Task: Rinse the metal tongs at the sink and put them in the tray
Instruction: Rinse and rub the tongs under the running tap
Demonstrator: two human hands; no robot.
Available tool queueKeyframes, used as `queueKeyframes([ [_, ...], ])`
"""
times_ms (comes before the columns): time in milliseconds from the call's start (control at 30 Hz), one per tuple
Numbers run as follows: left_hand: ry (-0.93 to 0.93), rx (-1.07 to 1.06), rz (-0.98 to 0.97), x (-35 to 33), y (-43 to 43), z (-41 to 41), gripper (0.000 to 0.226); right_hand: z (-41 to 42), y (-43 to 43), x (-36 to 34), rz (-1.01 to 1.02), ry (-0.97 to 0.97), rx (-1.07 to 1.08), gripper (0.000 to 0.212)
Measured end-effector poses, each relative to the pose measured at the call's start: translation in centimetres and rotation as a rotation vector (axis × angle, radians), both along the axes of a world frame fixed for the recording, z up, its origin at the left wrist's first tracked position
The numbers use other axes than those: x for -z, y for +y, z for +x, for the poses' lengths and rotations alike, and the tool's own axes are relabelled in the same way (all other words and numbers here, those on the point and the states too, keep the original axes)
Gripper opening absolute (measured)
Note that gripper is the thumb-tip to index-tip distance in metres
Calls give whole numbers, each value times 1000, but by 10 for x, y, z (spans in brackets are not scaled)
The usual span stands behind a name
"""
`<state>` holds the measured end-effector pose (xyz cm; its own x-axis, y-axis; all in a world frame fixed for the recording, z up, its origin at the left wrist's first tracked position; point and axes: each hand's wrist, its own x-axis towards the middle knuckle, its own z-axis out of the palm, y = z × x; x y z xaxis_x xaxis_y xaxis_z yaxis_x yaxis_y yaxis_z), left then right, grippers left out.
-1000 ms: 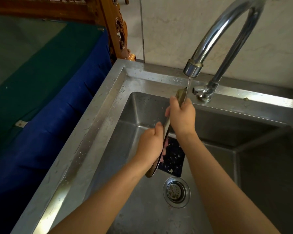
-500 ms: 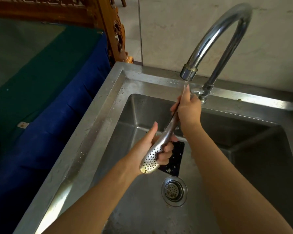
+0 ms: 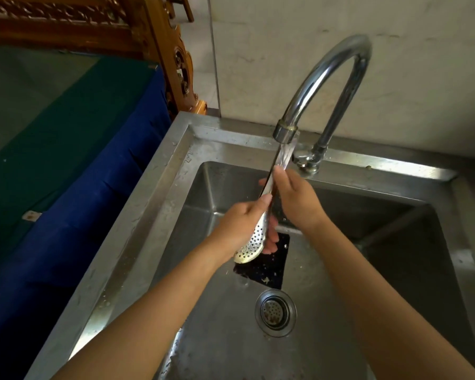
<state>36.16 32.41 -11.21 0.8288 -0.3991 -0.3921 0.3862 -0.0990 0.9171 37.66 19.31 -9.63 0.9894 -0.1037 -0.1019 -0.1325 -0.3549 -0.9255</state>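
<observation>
I've got the metal tongs [image 3: 254,237] slanted over the sink [image 3: 159,193], upper end right under the faucet [image 3: 285,131] with water running down the shaft. My left hand [image 3: 237,229] is wrapped shut around the lower stretch, just above the perforated spoon-shaped end that pokes out below my grip. My right hand [image 3: 296,201] pinches closed on the shaft higher up, just above the left. Wet polished steel, so I reckon it's slick: stiff, light, nothing fragile. I'd hold the narrow shaft, not the rounded scoop, where fingers would slide. Beneath my lower grip lie a dark mat [image 3: 269,266] and the drain [image 3: 275,312]. No tray in view yet.
</observation>
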Motion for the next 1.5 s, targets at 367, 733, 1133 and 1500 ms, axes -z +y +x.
queueKeyframes([
  [367, -100, -276, -426, 2, -69, 30, 13, -63, -12, 22, 636, 176, 124, 20],
  [733, -34, -339, -307, -5, -79, 30, 22, -53, -10, 22, 508, 160, 287, 40],
  [1133, -75, -438, -230, -33, -63, 61, 39, -34, 6, 22, 499, 57, -37, 17],
  [1500, -239, -351, -303, -13, -69, 49, 9, -10, -10, 19, 661, 183, 220, 44],
])
